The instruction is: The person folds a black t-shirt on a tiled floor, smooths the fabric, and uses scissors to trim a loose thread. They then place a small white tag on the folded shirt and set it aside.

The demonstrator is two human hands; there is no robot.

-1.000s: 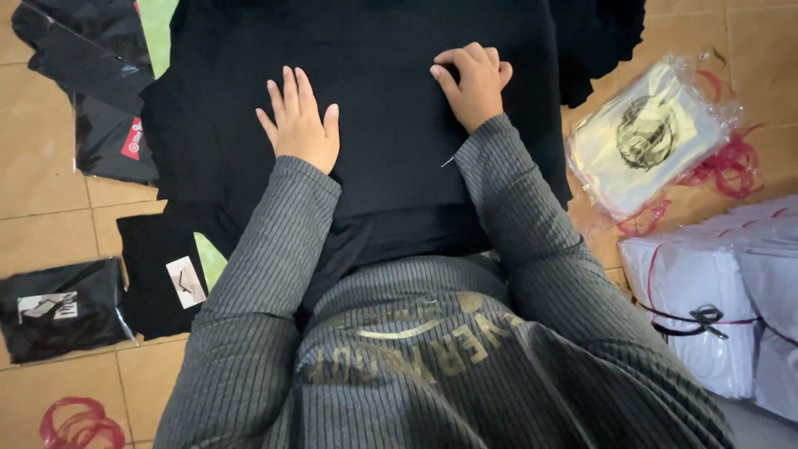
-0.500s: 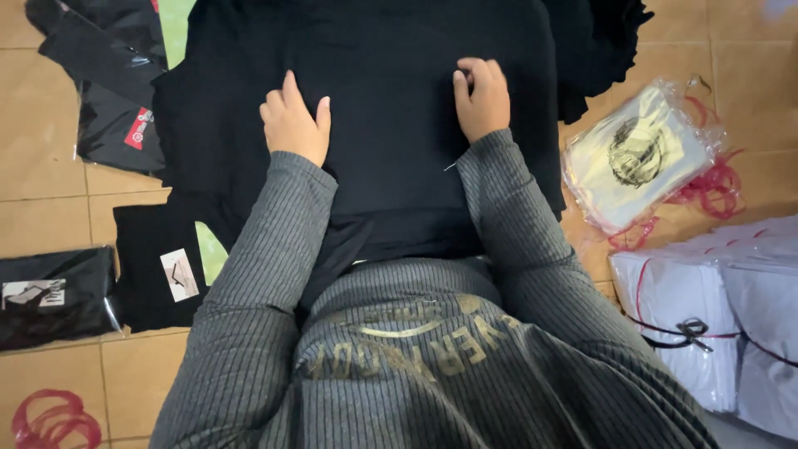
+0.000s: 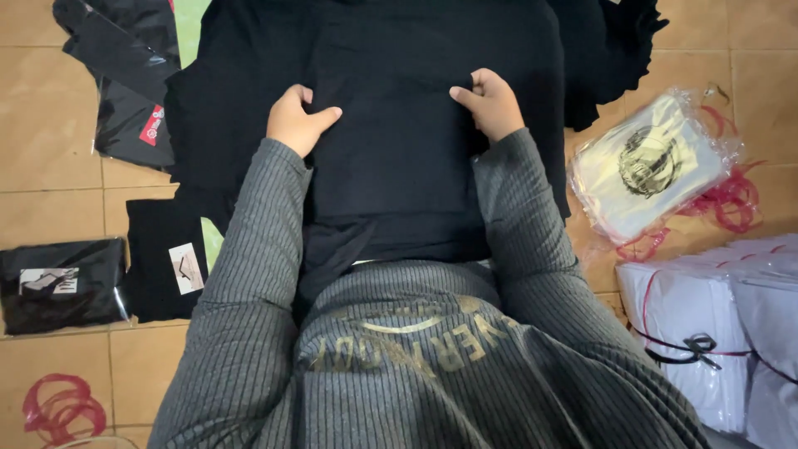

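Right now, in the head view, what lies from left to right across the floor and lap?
Black bagged garment → folded black garment with a tag → left hand → black shirt → right hand → clear bag with a white printed shirt → white bundles tied with cord.

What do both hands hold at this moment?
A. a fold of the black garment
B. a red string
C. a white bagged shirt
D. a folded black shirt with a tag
A: the left hand and the right hand each pinch a fold of the black garment, while the white bagged shirt lies apart on the floor.
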